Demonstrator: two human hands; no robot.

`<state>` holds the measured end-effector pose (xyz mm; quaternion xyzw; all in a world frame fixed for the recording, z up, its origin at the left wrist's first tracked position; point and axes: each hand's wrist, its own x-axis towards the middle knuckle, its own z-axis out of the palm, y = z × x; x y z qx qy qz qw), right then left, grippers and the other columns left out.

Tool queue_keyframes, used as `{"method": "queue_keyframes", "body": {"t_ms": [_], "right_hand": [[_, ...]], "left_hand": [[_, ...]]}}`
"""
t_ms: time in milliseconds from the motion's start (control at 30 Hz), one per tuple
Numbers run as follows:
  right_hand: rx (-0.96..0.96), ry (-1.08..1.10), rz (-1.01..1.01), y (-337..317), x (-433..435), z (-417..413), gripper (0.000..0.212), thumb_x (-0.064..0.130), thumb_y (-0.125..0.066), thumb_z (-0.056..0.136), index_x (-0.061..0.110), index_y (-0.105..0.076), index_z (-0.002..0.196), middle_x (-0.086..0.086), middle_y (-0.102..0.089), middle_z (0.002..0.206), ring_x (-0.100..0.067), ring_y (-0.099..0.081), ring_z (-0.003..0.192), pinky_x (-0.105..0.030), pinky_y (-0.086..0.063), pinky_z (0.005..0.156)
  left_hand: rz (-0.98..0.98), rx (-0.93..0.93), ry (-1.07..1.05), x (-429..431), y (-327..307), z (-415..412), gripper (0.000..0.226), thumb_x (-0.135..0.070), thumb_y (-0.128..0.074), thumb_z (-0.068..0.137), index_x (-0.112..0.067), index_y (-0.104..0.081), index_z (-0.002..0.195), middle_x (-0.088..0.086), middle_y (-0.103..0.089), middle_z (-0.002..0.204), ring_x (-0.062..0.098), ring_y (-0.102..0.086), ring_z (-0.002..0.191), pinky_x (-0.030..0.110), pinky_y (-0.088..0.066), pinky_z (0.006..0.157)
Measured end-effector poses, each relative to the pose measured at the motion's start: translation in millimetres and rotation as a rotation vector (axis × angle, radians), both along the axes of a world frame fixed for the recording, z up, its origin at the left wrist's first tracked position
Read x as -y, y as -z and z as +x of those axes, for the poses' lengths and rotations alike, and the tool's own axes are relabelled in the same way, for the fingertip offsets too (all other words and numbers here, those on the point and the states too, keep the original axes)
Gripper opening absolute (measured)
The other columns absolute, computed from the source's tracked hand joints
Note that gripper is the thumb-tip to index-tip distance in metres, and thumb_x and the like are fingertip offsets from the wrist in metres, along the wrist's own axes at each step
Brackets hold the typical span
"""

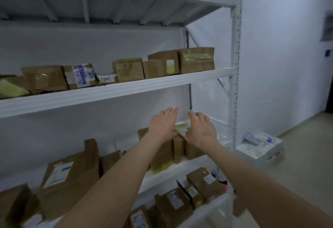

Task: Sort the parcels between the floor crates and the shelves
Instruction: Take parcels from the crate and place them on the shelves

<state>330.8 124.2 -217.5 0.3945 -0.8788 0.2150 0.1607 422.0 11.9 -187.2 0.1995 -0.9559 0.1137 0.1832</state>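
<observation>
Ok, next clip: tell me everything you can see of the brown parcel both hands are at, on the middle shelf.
The parcel is a brown cardboard box wrapped in glossy clear tape, with a pale yellow-green label on top and more yellow at its lower front. It stands upright near the right end of the middle shelf. The left hand and right hand flank its top with fingers spread open, thumbs near the label; actual contact is unclear. The forearms hide its sides.

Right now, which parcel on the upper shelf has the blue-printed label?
The taped box second from the left in that row on the upper shelf. Its white label carries blue printing; the neighbours show only brown tape, yellowish patches, or a small white tag with numbers.
</observation>
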Motion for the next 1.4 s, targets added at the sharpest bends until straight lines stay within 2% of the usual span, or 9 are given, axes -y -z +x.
{"method": "queue_keyframes", "body": {"t_ms": [333, 500, 633, 733, 833, 933, 1100, 1300, 1400], "right_hand": [[-0.090, 0.128, -0.124, -96.0, 30.5, -155.0, 0.069, 0.034, -0.054, 0.092, 0.022, -0.017, 0.149, -0.009, -0.021, 0.154, -0.030, -0.023, 0.138, -0.040, -0.029, 0.107], [-0.098, 0.133, -0.177, -123.3, 47.0, -216.6, 0.068, 0.037, -0.055, 0.091, 0.021, -0.021, 0.147, -0.011, -0.027, 0.149, -0.031, -0.029, 0.134, -0.042, -0.034, 0.104], [0.087, 0.112, -0.397, -157.3, 65.0, -258.2, 0.060, 0.040, -0.050, 0.092, 0.021, -0.027, 0.143, -0.013, -0.036, 0.142, -0.034, -0.035, 0.127, -0.045, -0.037, 0.099], [0.238, 0.079, -0.515, -177.7, 80.3, -289.3, 0.071, 0.049, -0.051, 0.090, 0.019, -0.022, 0.147, -0.015, -0.034, 0.145, -0.036, -0.035, 0.129, -0.047, -0.035, 0.100], [0.296, 0.018, -0.568, -193.9, 91.7, -322.4, 0.084, 0.057, -0.051, 0.089, 0.019, -0.011, 0.152, -0.015, -0.026, 0.152, -0.037, -0.031, 0.135, -0.049, -0.031, 0.106], [0.358, -0.084, -0.603, -207.8, 102.1, -355.5, 0.089, 0.061, -0.050, 0.087, 0.019, -0.007, 0.152, -0.015, -0.023, 0.153, -0.038, -0.028, 0.137, -0.051, -0.029, 0.109], [0.546, -0.371, -0.647, -220.1, 120.1, -399.5, 0.095, 0.062, -0.055, 0.084, 0.017, -0.007, 0.153, -0.012, -0.025, 0.155, -0.034, -0.029, 0.139, -0.046, -0.030, 0.111], [0.675, -0.543, -0.724, -216.4, 118.8, -426.5, 0.087, 0.063, -0.053, 0.083, 0.018, -0.021, 0.151, -0.006, -0.039, 0.148, -0.029, -0.039, 0.133, -0.039, -0.034, 0.106], [0.677, -0.511, -0.792, -219.2, 106.7, -434.8, 0.076, 0.063, -0.052, 0.084, 0.017, -0.034, 0.142, -0.005, -0.050, 0.137, -0.028, -0.048, 0.122, -0.036, -0.038, 0.093]], "left_hand": [[-0.088, -0.291, 0.093, 27.6, -105.3, -151.5, 0.079, -0.038, -0.061, 0.086, -0.018, -0.017, 0.150, 0.004, -0.024, 0.154, 0.025, -0.037, 0.134, 0.040, -0.043, 0.096], [-0.041, -0.444, 0.107, 45.9, -134.9, -202.5, 0.074, -0.037, -0.056, 0.089, -0.013, -0.020, 0.149, 0.009, -0.023, 0.155, 0.026, -0.032, 0.138, 0.039, -0.037, 0.106], [-0.046, -0.553, 0.085, 57.6, -152.9, -226.9, 0.074, -0.037, -0.053, 0.092, -0.005, -0.018, 0.149, 0.012, -0.015, 0.158, 0.024, -0.019, 0.144, 0.035, -0.026, 0.113], [0.011, -0.611, 0.031, 66.7, -167.1, -239.1, 0.076, -0.040, -0.049, 0.094, -0.005, -0.011, 0.151, 0.011, -0.009, 0.160, 0.022, -0.012, 0.147, 0.033, -0.021, 0.115], [0.070, -0.650, -0.029, 71.6, -180.3, -248.4, 0.073, -0.041, -0.048, 0.095, -0.009, -0.013, 0.151, 0.008, -0.011, 0.160, 0.022, -0.021, 0.145, 0.034, -0.029, 0.111], [0.082, -0.669, -0.088, 69.5, -188.2, -260.9, 0.069, -0.038, -0.049, 0.095, -0.008, -0.019, 0.149, 0.010, -0.024, 0.155, 0.026, -0.033, 0.138, 0.035, -0.034, 0.107], [0.226, -0.800, -0.207, 60.3, -191.9, -286.6, 0.068, -0.032, -0.054, 0.093, -0.012, -0.022, 0.149, 0.010, -0.030, 0.152, 0.028, -0.032, 0.138, 0.038, -0.030, 0.109], [0.426, -1.154, -0.231, 39.8, -200.0, -310.0, 0.064, -0.034, -0.058, 0.092, -0.017, -0.028, 0.147, 0.009, -0.032, 0.149, 0.026, -0.042, 0.129, 0.041, -0.038, 0.107], [0.482, -1.264, -0.321, 31.7, -202.1, -314.4, 0.070, -0.043, -0.060, 0.089, -0.012, -0.031, 0.145, 0.013, -0.029, 0.148, 0.029, -0.043, 0.126, 0.039, -0.039, 0.102]]}}
